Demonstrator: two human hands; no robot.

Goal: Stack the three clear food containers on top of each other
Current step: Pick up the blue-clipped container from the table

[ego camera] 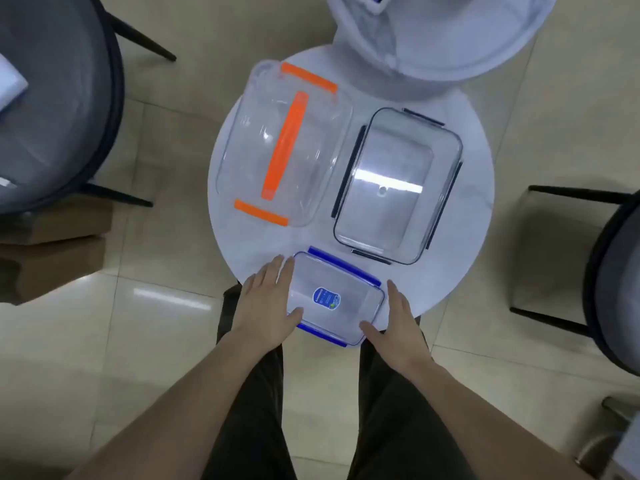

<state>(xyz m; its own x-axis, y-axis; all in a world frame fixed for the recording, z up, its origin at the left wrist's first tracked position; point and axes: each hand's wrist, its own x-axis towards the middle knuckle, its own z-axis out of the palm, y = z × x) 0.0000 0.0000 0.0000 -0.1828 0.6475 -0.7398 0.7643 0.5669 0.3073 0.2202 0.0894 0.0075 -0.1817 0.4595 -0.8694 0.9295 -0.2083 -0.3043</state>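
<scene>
Both hands, left [268, 301] and right [398, 323], lay open against the small clear blue-clipped plastic container [337, 299] at the round white table's [474, 220] near edge, seemingly about to lift it, grip not yet closed.

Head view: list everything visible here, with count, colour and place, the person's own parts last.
Orange-clipped container: 1, clear with orange clips and handle, far left of the table.
Dark-clipped container: 1, clear with dark clips, right of the orange one.
Blue-clipped container: 1, clear with blue clips and a blue label, near edge, between the hands.
Round table: 1, white, centre.
Chairs: 2, grey with dark frames, left and right edges.
Cardboard boxes: brown, on the floor at left; count unclear.
Left hand: on the container's left side.
Right hand: on its right side.
</scene>
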